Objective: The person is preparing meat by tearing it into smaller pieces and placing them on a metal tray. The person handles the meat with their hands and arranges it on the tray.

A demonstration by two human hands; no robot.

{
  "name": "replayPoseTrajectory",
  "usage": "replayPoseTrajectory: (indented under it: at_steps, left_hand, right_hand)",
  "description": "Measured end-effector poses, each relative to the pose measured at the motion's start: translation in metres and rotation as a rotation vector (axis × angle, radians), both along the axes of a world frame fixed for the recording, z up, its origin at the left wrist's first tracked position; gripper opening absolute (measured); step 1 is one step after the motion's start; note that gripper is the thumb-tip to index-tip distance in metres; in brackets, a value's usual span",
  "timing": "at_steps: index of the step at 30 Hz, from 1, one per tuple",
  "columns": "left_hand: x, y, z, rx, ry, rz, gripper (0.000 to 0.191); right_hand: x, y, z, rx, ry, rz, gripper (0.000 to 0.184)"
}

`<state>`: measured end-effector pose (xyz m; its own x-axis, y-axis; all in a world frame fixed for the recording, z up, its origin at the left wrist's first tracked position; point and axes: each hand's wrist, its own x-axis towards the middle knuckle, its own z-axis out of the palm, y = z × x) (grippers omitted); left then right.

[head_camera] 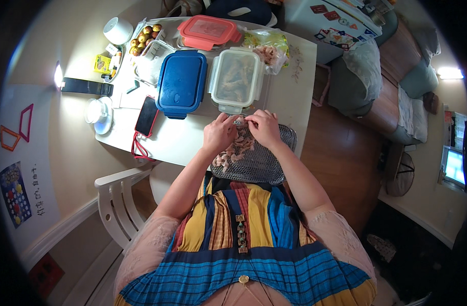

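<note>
My left hand [220, 132] and my right hand [264, 128] meet over the far side of a metal mesh tray [260, 166] at the table's near edge. Between their fingertips they pinch a small pale piece of what looks like meat [240, 121]; the fingers partly hide it. Torn pale shreds [233, 153] lie heaped on the tray's left half, while its right half shows bare mesh. Just beyond my hands stands a glass container with a clear lid [237, 76], with pale strips inside. Left of that is a container with a blue lid [182, 82].
Farther back are a red-lidded container [208, 30] and a plastic bag [281, 57] with pinkish pieces. A red-cased phone [146, 116] lies left, near a lit lamp [86, 87] and a box of round fruit [145, 38]. A white chair [118, 199] stands at my left.
</note>
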<state>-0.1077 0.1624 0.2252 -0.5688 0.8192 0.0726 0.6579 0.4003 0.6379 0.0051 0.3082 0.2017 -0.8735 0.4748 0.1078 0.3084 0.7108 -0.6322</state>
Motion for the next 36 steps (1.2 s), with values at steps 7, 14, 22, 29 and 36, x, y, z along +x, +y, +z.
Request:
replayPoseTrajectory:
  at_steps: [7, 14, 22, 29, 36]
  left_hand:
    - [-0.002, -0.006, -0.011, -0.059, 0.04, -0.058, 0.024]
    - [-0.002, -0.007, -0.011, -0.002, -0.011, 0.055, 0.017]
    - [-0.007, -0.029, -0.001, 0.049, -0.059, 0.214, 0.015]
    - [0.0, -0.066, 0.013, -0.034, -0.071, 0.286, 0.016]
    - [0.015, -0.089, 0.006, -0.071, -0.107, 0.258, 0.016]
  right_hand:
    - [0.005, 0.007, 0.004, -0.009, 0.028, -0.018, 0.012]
    - [0.01, 0.01, 0.008, 0.061, 0.052, 0.049, 0.009]
    - [0.004, 0.011, 0.009, 0.006, -0.071, 0.024, 0.008]
    - [0.012, 0.012, 0.016, -0.026, 0.03, 0.033, 0.013]
    - [0.018, 0.011, 0.023, -0.001, 0.068, 0.225, 0.015]
